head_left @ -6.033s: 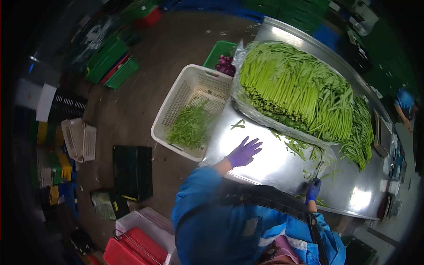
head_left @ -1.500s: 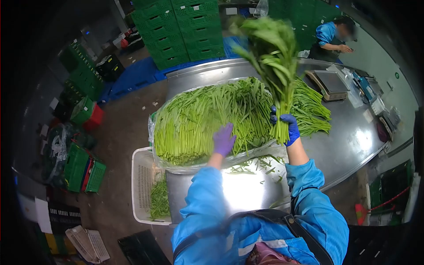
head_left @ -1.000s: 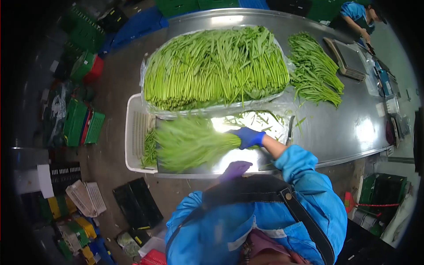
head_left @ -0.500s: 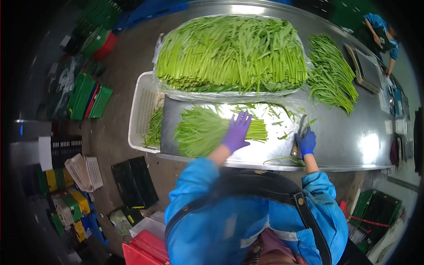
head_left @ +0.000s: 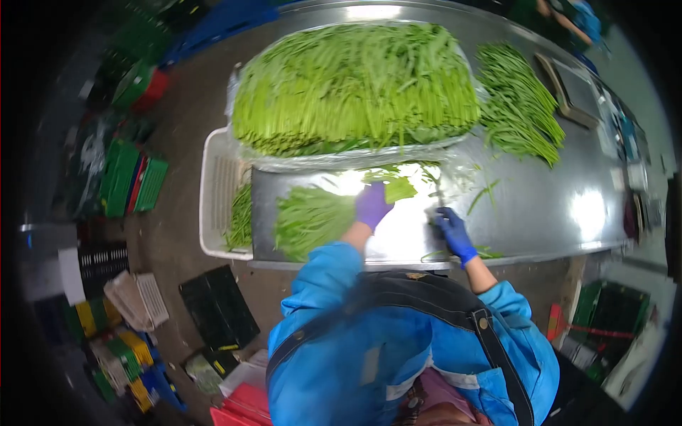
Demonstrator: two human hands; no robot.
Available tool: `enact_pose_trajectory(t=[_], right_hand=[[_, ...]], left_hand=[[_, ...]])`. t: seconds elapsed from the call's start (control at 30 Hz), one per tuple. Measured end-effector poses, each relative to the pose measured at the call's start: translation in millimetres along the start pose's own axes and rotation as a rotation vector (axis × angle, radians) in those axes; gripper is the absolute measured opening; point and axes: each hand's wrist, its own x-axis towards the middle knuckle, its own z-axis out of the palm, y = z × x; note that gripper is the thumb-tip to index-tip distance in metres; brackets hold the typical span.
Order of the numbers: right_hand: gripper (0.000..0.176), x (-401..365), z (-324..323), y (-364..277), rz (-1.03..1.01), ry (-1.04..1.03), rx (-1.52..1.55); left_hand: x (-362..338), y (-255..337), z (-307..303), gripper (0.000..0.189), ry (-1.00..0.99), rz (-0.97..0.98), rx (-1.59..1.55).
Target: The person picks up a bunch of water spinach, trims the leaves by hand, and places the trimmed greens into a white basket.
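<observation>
My left hand has its fingers wrapped round the bunch's stems, leaves left. Likely light, stiff-stemmed, bruisable leaves: hold stems. Right hand fingers close round the knife.

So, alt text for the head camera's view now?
A person's purple-gloved left grip rests on a leafy green bunch on a shiny metal table; the blue-gloved right grip holds a slim, blurred tool. Beyond lies a large, leafy green heap.

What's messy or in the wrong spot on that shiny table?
Loose green stem scraps lie scattered on the metal table, some near the right hand. They look messy because the big pile of leafy greens is lined up so neatly.
</observation>
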Motion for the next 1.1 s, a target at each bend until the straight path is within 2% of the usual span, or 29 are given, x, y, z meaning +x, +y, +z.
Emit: enact_pose_trajectory(t=[0.07, 0.17, 0.2, 0.27, 0.5, 0.57, 0.73, 0.8, 0.83, 0.87, 0.9, 0.93, 0.97, 1.0, 1.03, 1.07, 1.1], right_hand=[[0.027, 6, 27, 23, -0.209, 0.047, -0.161], [0.025, 4, 49, 14, -0.180, 0.086, -0.223], [0.025, 5, 54, 13, -0.241, 0.130, -0.304], [0.023, 9, 62, 14, -0.155, 0.128, -0.409], [0.018, 38, 85, 35, -0.193, 0.146, -0.565], [0.018, 51, 91, 38, -0.174, 0.079, -0.705], [0.016, 75, 93, 13, -0.218, 0.078, -0.701], [0.016, 65, 91, 24, -0.129, 0.027, -0.722], [0.016, 56, 88, 45, -0.194, -0.005, -0.802], [0.017, 40, 79, 58, -0.474, 0.065, -0.745], [0.020, 18, 65, 39, -0.140, 0.031, -0.648], [0.025, 3, 54, 44, -0.053, -0.004, -0.647], [0.030, -8, 38, 35, 0.000, -0.084, -0.740], [0.034, -12, 22, 30, 0.035, -0.104, -0.735], [0.036, -10, 24, 40, 0.003, -0.136, -0.750], [0.038, -12, -8, 44, -0.064, -0.115, -0.731], [0.040, -3, -18, 69, -0.169, -0.012, -0.723]], left_hand=[[6, -1, -15, 0.044, 0.040, 0.039, 0.009], [4, 8, -28, 0.043, 0.027, 0.073, 0.037], [4, 8, -28, 0.042, 0.031, 0.077, 0.048], [3, 9, -29, 0.042, 0.023, 0.082, 0.058], [2, 10, -31, 0.042, 0.027, 0.083, 0.047], [3, 5, -26, 0.043, 0.055, 0.114, 0.067], [2, 4, -22, 0.046, 0.077, 0.112, 0.087], [3, 4, -23, 0.047, 0.074, 0.076, 0.125], [5, 3, -23, 0.047, 0.081, 0.067, 0.127], [9, -1, -16, 0.048, 0.138, 0.020, 0.163], [10, -5, -12, 0.049, 0.190, -0.029, 0.197], [17, -10, -16, 0.049, 0.193, -0.039, 0.199], [28, -17, -21, 0.052, 0.156, -0.140, 0.141], [33, -17, -34, 0.055, 0.122, -0.249, 0.078], [31, -18, -49, 0.061, -0.084, -0.386, -0.041], [29, -22, -46, 0.061, -0.076, -0.408, -0.039], [30, -25, -38, 0.064, -0.037, -0.266, -0.031]])
